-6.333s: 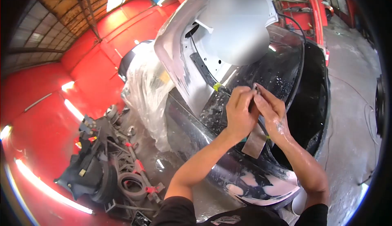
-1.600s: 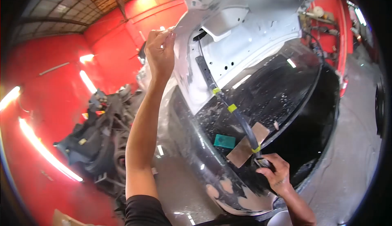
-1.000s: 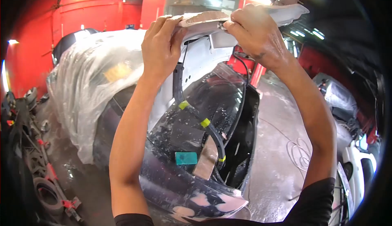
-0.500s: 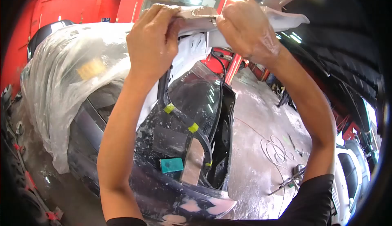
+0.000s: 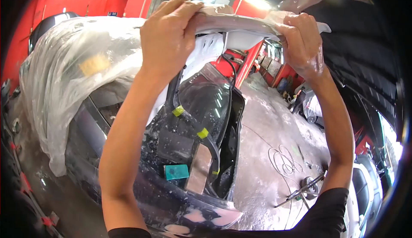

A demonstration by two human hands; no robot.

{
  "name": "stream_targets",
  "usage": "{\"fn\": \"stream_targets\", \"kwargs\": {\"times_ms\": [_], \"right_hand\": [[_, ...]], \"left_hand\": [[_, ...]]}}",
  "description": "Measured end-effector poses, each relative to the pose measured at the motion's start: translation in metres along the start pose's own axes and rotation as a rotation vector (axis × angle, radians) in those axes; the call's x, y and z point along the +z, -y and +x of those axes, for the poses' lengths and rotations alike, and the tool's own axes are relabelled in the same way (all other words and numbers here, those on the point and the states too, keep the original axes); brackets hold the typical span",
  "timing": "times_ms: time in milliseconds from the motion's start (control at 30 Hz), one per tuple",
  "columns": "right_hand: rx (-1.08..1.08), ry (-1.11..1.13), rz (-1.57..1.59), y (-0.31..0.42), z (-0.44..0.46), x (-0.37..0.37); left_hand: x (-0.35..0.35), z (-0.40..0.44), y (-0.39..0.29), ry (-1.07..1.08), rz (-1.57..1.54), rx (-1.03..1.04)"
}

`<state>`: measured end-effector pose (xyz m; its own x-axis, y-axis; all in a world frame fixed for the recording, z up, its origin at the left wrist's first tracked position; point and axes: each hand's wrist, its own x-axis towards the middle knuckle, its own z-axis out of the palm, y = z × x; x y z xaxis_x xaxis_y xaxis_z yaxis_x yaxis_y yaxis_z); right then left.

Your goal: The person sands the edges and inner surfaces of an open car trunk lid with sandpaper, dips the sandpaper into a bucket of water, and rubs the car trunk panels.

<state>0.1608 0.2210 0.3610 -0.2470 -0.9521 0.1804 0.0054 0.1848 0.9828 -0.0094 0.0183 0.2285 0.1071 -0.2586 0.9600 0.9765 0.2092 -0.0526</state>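
Note:
A raised grey-white car trunk lid [image 5: 244,24] runs across the top of the view, its edge wet and patchy. My left hand [image 5: 167,40] is closed around its left part, fingers over the top and thumb below. Toward the right end, my right hand [image 5: 302,44] is wet, with fingers curled over the same edge. Whether anything thin lies under those fingers is hidden. Below the arms is the dark car body [image 5: 171,201], spotted with pale splashes. On it rest a teal block [image 5: 176,172] and a flat tan block [image 5: 200,169].
Clear plastic sheeting [image 5: 56,79] drapes the car at left. Yellow-green tape [image 5: 202,132] marks the dark trim by the rear glass [image 5: 206,96]. A coiled hose [image 5: 285,160] and a metal stand [image 5: 300,190] are on the wet floor at right. A white vehicle [image 5: 365,186] stands beyond.
My right hand has slid right along the lid's edge, away from my left hand. The left hand keeps its hold; the view has shifted slightly.

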Motion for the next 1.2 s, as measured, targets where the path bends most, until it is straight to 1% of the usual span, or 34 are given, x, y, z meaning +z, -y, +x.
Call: {"fn": "stream_targets", "kwargs": {"times_ms": [67, 100, 200, 300, 400, 433, 533, 567, 633, 667, 700, 767, 800, 833, 867, 933, 967, 1067, 1100, 1200], "right_hand": [[0.0, 0.01, 0.019, 0.002, 0.003, 0.006], [-0.108, -0.099, -0.018, 0.007, 0.021, 0.019], [-0.033, 0.06, 0.07, 0.019, 0.04, 0.007], [-0.038, 0.031, -0.002, 0.005, 0.015, -0.005], [-0.033, 0.002, 0.043, 0.008, 0.024, 0.013], [-0.079, -0.058, 0.071, 0.015, 0.04, 0.027], [-0.102, 0.014, 0.144, 0.029, 0.072, 0.027], [-0.073, 0.042, 0.15, 0.024, 0.065, 0.025], [-0.028, -0.013, 0.068, 0.019, 0.043, 0.02], [-0.009, -0.045, 0.029, 0.019, 0.04, 0.022], [-0.028, 0.026, 0.046, 0.018, 0.042, 0.029], [-0.092, -0.03, 0.082, 0.037, 0.077, 0.042], [-0.122, -0.054, 0.107, 0.044, 0.087, 0.044], [-0.149, -0.029, 0.11, 0.042, 0.086, 0.041], [-0.119, -0.029, 0.092, 0.036, 0.073, 0.037], [-0.071, -0.023, 0.056, 0.02, 0.041, 0.024], [-0.027, -0.092, 0.016, 0.022, 0.038, 0.029], [-0.189, -0.111, 0.164, 0.034, 0.076, 0.048], [-0.18, -0.047, 0.153, 0.045, 0.094, 0.055], [-0.212, 0.043, 0.122, 0.033, 0.085, 0.044]], "left_hand": [[-0.003, -0.002, 0.001, 0.022, -0.023, -0.043], [-0.003, -0.001, 0.001, 0.025, -0.034, -0.062], [-0.011, 0.002, 0.003, 0.1, -0.044, -0.059], [-0.019, 0.005, 0.008, 0.175, -0.127, -0.014], [-0.022, 0.003, 0.007, 0.186, -0.144, -0.073], [-0.022, 0.002, 0.005, 0.188, -0.129, -0.071], [-0.024, 0.002, 0.006, 0.196, -0.174, -0.084], [-0.024, -0.001, 0.007, 0.183, -0.161, -0.072], [-0.025, -0.004, 0.015, 0.143, -0.126, -0.037], [-0.025, -0.006, 0.017, 0.124, -0.123, -0.08], [-0.024, -0.009, 0.017, 0.121, -0.126, -0.12], [-0.024, -0.01, 0.017, 0.144, -0.163, -0.22], [-0.023, -0.01, 0.015, 0.145, -0.2, -0.224], [-0.025, -0.011, 0.014, 0.151, -0.236, -0.231], [-0.027, -0.013, 0.016, 0.15, -0.267, -0.24], [-0.02, -0.017, 0.021, 0.11, -0.246, -0.181], [-0.019, -0.018, 0.024, 0.081, -0.23, -0.152], [-0.024, -0.015, 0.015, 0.046, -0.253, -0.21], [-0.024, -0.014, 0.014, 0.05, -0.247, -0.186], [-0.02, -0.016, 0.023, 0.015, -0.276, -0.099]]}}
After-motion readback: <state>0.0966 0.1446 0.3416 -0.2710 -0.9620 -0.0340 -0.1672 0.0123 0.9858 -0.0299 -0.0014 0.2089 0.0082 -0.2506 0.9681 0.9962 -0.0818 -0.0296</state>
